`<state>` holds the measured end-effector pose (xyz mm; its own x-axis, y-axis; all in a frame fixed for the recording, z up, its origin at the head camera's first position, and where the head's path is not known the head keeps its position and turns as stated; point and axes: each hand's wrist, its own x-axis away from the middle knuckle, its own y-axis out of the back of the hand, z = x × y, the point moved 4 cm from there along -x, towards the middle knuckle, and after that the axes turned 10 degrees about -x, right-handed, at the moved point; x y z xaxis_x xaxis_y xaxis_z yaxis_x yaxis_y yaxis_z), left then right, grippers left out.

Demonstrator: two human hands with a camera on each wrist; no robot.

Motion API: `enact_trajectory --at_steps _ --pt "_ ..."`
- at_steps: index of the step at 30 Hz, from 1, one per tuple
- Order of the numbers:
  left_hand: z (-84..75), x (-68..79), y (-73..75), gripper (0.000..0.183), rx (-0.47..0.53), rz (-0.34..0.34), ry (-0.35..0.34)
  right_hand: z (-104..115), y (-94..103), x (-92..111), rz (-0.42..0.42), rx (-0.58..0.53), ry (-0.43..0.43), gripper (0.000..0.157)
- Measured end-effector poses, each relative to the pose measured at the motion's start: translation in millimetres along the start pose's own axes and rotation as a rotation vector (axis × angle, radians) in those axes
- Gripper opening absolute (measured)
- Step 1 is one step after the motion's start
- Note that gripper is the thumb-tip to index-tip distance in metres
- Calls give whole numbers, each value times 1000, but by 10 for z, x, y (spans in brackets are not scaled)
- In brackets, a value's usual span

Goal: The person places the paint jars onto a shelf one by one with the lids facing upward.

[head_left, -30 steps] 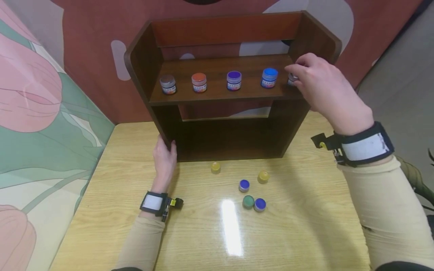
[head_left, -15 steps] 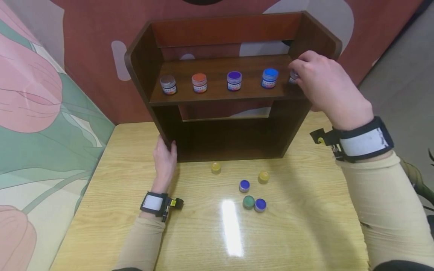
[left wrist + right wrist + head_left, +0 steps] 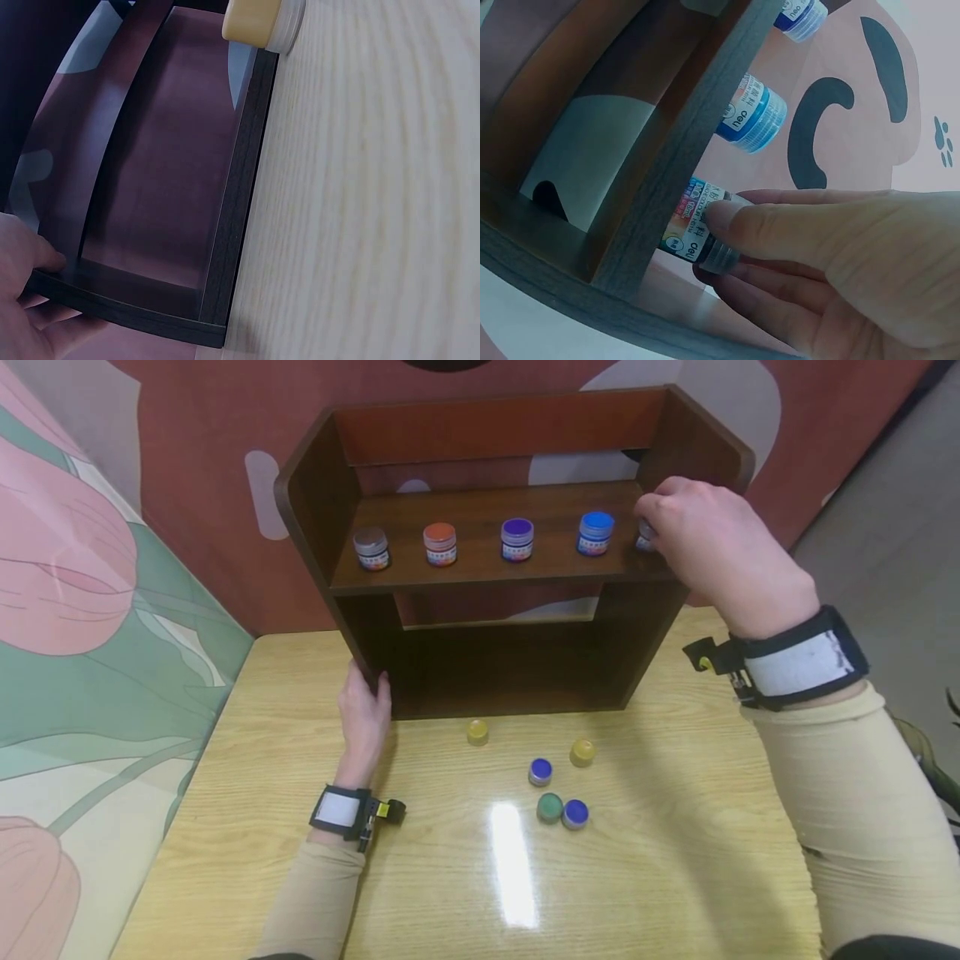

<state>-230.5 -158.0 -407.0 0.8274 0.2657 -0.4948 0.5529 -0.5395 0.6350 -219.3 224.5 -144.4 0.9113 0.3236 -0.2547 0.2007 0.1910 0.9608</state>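
My right hand (image 3: 720,552) is at the right end of the upper board of a dark brown wooden shelf (image 3: 480,497). Thumb and fingers pinch a small paint jar (image 3: 694,221) near its lid, its base at the board's front edge; the hand covers most of it in the head view. Down at the left, my left hand (image 3: 363,710) grips the shelf's side panel, thumb (image 3: 49,256) inside and the other fingers outside. Along the same board stand a dark-lidded jar (image 3: 372,547), an orange one (image 3: 440,543), a purple one (image 3: 517,539) and a blue one (image 3: 596,533).
In front of the shelf, the wooden table (image 3: 435,860) bears yellow jars (image 3: 477,732) (image 3: 582,752), blue-topped jars (image 3: 540,771) (image 3: 575,813) and a green jar (image 3: 550,807). A patterned wall (image 3: 195,485) rises behind the shelf.
The right wrist has risen slightly, and the hand with the pinched jar has shifted a little at the board's right end. My left hand and the other jars have stayed put.
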Motion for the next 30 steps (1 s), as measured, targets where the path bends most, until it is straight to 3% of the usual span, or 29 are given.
enact_trajectory --at_steps 30 --pt "2 2 2 32 -13 0 12 -20 -13 -29 25 71 20 37"
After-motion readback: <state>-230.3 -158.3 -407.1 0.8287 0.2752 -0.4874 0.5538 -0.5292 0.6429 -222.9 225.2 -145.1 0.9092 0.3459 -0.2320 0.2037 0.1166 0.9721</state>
